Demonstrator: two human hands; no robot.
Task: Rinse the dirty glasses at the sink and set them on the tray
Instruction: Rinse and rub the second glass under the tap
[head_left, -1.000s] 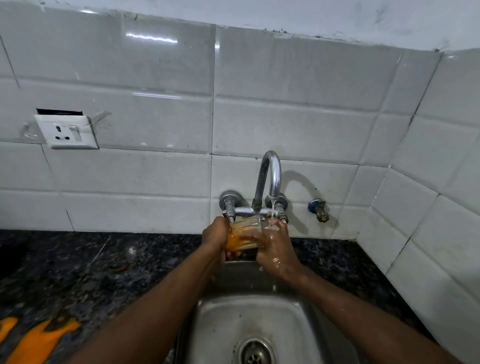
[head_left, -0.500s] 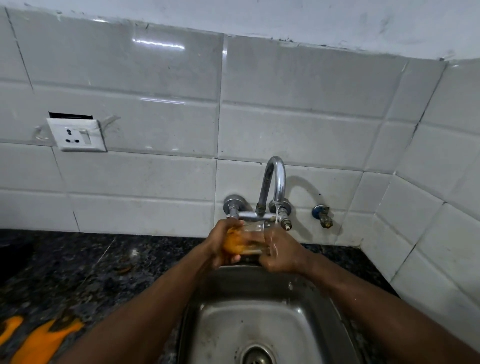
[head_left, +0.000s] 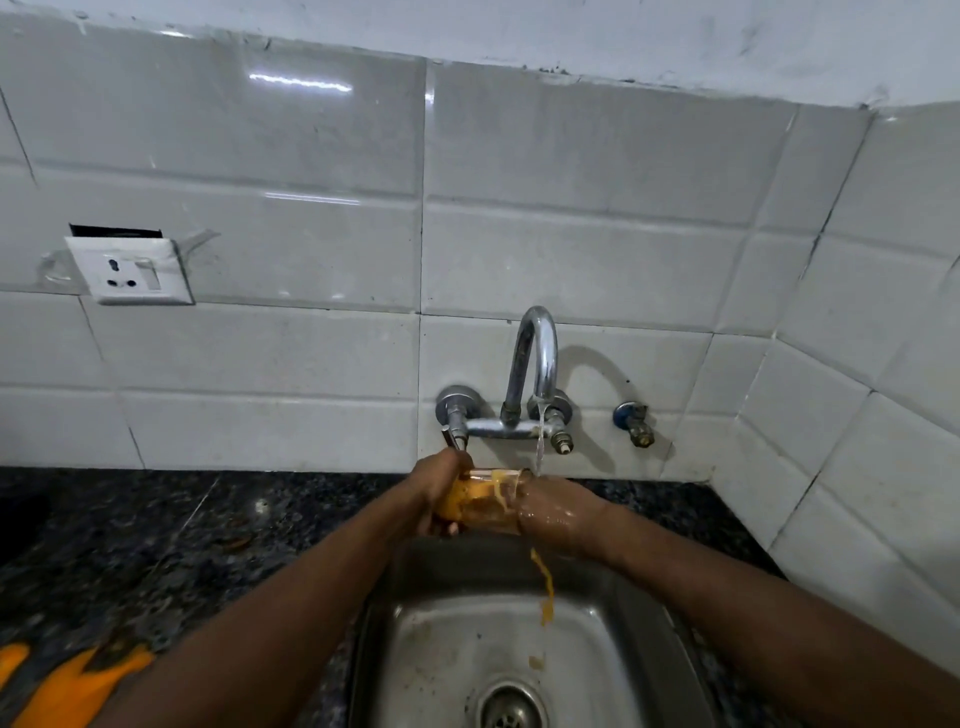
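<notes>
Orange liquid clouds the glass (head_left: 485, 501), a clear tumbler tipped onto its side above the back edge of the steel sink (head_left: 597, 623), its mouth turned toward the right. No brand, label or writing can be read anywhere on it or around it. Pulpy orange residue coats its inner wall, and a ragged stream of orange water (head_left: 543, 587) spills from the rim down into the basin, well short of the drain (head_left: 511, 706).

A thin stream of water (head_left: 540, 441) falls from the chrome tap (head_left: 535, 358) and lands right at the glass's mouth.

The left hand (head_left: 434, 486) is curled tightly round the base end of the glass, fingers wrapped and gripping it. The wet right hand (head_left: 553, 514) presses against the mouth end, fingers closed about the rim; whether they reach inside cannot be told.

Dark speckled stone forms the desk (head_left: 156, 545) around the sink, with something orange (head_left: 67, 686) lying at its near left edge. A white wall socket (head_left: 130, 270) sits on the tiles (head_left: 311, 234) to the left.
</notes>
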